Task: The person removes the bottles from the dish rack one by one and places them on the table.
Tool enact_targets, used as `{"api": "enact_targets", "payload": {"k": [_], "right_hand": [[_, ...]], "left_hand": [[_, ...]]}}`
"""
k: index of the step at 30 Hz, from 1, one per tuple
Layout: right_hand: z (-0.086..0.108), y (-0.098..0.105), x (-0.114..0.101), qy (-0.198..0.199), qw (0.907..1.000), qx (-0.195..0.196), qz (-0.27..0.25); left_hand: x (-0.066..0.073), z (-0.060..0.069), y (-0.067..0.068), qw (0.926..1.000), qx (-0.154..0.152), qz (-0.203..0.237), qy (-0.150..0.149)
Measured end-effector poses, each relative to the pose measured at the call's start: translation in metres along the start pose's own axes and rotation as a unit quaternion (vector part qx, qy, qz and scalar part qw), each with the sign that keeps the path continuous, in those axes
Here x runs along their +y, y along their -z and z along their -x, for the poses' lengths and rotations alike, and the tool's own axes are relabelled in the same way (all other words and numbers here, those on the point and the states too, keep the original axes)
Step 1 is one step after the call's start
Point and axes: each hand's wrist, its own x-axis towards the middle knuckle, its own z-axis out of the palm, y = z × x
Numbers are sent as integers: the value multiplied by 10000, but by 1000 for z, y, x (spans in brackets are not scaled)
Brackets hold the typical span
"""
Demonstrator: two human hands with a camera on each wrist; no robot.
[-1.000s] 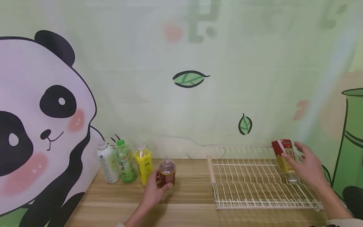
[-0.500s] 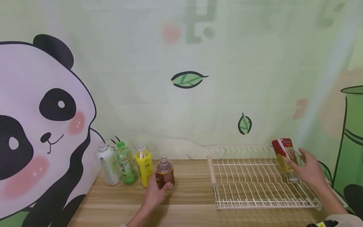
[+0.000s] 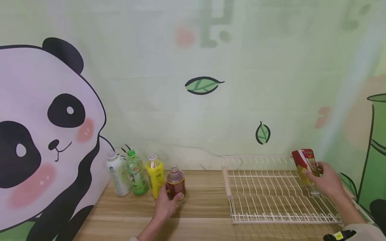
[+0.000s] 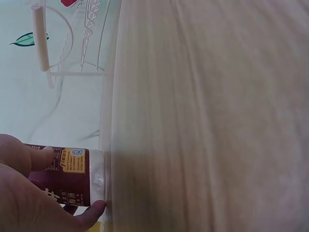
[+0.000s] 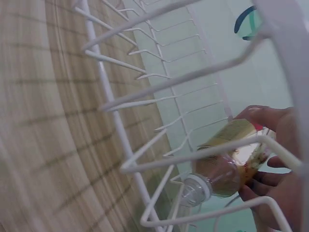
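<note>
My left hand [image 3: 165,206] grips a dark red plum-drink bottle [image 3: 176,187], standing on the wooden table just right of a yellow bottle [image 3: 155,177]. The left wrist view shows thumb and fingers round its label [image 4: 63,179]; its base is at the tabletop. At the right, my right hand [image 3: 328,182] holds a bottle with a red and gold label [image 3: 304,160] neck down in a white wire rack [image 3: 286,222]. In the right wrist view, that bottle's clear cap [image 5: 195,190] points down among the wires, and the fingers are partly hidden.
A white bottle [image 3: 118,175] and a green-capped bottle [image 3: 136,177] stand left of the yellow one. The rack has a pale wooden handle [image 3: 227,182] on its left side. Behind the table [image 3: 205,204] hangs a cloth backdrop [image 3: 144,83] with a panda and leaves.
My right hand's fingers have come down and closed in round the red and gold bottle. The plum-drink bottle in my left hand has shifted slightly left towards the yellow bottle.
</note>
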Motion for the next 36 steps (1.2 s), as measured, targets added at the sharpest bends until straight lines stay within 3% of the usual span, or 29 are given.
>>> {"api": "enact_targets", "payload": {"k": [4, 11, 17, 20, 27, 32, 36], "right_hand": [[-2, -3, 2, -4, 9999, -110, 61], [-7, -11, 10, 107, 9998, 71, 157], [-8, -14, 12, 104, 9992, 172, 332], [-6, -14, 11, 69, 9989, 202, 428], [-2, -17, 6, -158, 9983, 217, 516], [-2, -12, 7, -294, 9987, 119, 399], [-2, -9, 2, -175, 9990, 112, 391]], "left_hand": [[-1, -1, 1, 10000, -60, 14, 37], [-1, 0, 5, 9998, -196, 102, 5], [0, 2, 11, 9985, -490, 234, -113], [0, 4, 18, 9978, -661, 106, -31], [6, 6, 47, 9913, -1071, -705, 300], [18, 3, 65, 9887, -1094, -1024, -26], [33, 6, 73, 9856, -971, -1323, -397]]}}
